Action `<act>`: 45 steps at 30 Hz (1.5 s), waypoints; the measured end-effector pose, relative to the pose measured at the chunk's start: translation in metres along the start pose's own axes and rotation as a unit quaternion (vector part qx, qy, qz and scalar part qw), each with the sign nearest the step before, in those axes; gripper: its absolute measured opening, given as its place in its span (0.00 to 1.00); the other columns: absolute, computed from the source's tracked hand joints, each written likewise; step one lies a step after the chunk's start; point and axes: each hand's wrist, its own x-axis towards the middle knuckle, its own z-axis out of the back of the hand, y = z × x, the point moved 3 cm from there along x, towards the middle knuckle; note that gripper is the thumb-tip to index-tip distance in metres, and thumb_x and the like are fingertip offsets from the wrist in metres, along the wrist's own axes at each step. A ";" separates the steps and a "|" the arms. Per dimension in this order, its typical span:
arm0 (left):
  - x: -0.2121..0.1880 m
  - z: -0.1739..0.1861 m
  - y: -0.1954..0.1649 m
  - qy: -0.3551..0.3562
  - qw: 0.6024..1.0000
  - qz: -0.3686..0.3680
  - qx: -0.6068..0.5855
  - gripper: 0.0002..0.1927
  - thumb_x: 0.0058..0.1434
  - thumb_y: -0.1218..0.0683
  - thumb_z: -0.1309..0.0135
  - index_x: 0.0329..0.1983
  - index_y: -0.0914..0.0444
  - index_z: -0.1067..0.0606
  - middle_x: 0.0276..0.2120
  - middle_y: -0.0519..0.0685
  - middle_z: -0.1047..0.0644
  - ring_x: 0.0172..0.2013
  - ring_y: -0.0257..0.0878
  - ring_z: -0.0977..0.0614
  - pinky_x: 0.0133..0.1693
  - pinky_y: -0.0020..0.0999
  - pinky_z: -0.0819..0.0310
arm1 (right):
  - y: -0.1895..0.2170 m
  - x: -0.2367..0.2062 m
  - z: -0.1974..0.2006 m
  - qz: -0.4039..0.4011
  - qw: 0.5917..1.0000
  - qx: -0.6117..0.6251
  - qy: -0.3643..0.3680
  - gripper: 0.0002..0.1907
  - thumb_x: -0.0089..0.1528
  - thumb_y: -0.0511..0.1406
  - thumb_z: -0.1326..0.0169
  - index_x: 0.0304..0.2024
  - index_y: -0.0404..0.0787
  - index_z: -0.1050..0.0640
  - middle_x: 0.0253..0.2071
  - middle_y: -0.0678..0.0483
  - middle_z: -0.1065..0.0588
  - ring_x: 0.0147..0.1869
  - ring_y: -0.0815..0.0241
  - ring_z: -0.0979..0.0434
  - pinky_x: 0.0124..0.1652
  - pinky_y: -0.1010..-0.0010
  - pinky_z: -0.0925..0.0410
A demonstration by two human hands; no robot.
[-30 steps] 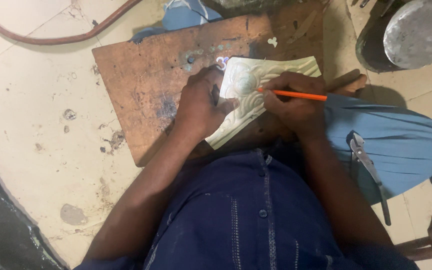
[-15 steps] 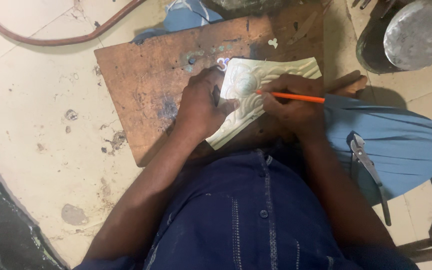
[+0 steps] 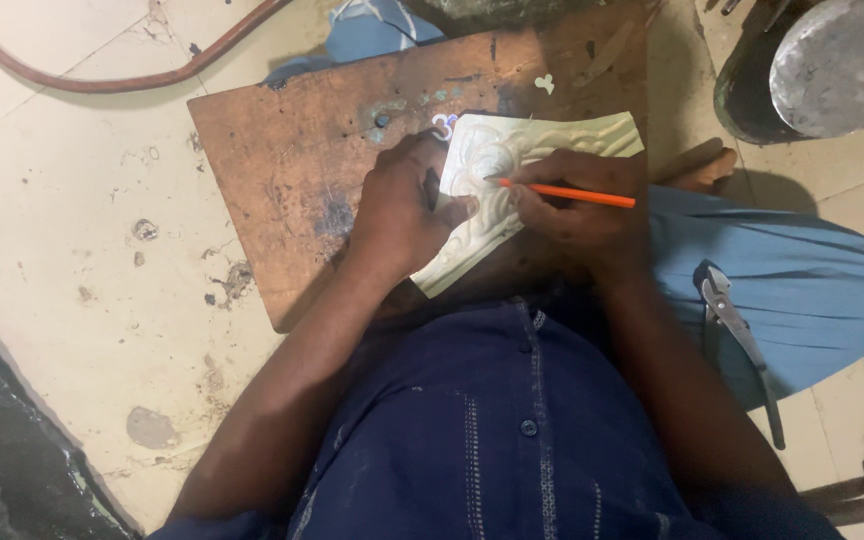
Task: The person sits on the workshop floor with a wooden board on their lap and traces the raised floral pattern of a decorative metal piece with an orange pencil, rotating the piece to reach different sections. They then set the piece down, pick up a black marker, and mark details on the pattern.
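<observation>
A hose (image 3: pixel 122 78) curved across the floor, left of the board (image 3: pixel 302 170). On the board, the left hand (image 3: pixel 402 215) pressed flat on the pale panel (image 3: pixel 552 140), its grip holding nothing. The right hand (image 3: pixel 582 215), right of it, pinched an orange pencil (image 3: pixel 567 193), tip on the panel. Pliers (image 3: pixel 737 330) lay on the blue-clad leg (image 3: pixel 812 285), right of the board.

My left hand (image 3: pixel 407 215) lies flat, fingers spread, pressing down; my right hand (image 3: pixel 577 215) is curled tight in a writing grip.
</observation>
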 end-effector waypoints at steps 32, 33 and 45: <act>0.000 0.000 -0.001 0.005 1.000 0.016 -0.001 0.18 0.48 0.56 0.29 0.36 0.64 0.26 0.36 0.53 0.23 0.30 0.47 0.23 0.36 0.44 0.28 | -0.013 -0.004 0.000 0.014 0.999 0.032 -0.041 0.04 0.60 0.30 0.38 0.37 0.35 0.19 0.35 0.53 0.20 0.39 0.67 0.20 0.41 0.75 0.28; -0.001 -0.001 -0.001 0.007 1.000 0.020 -0.008 0.18 0.48 0.56 0.29 0.37 0.64 0.26 0.37 0.53 0.23 0.29 0.47 0.23 0.36 0.44 0.28 | -0.014 -0.004 0.000 0.005 0.998 0.047 -0.041 0.04 0.61 0.30 0.38 0.37 0.35 0.19 0.35 0.53 0.20 0.39 0.67 0.20 0.41 0.75 0.28; 0.000 0.001 -0.003 -0.005 1.000 -0.016 0.016 0.19 0.47 0.57 0.29 0.38 0.65 0.25 0.35 0.54 0.24 0.31 0.48 0.23 0.36 0.44 0.28 | -0.008 0.000 0.000 0.006 1.000 -0.006 -0.015 0.06 0.61 0.32 0.36 0.39 0.36 0.17 0.36 0.52 0.18 0.38 0.65 0.18 0.40 0.75 0.27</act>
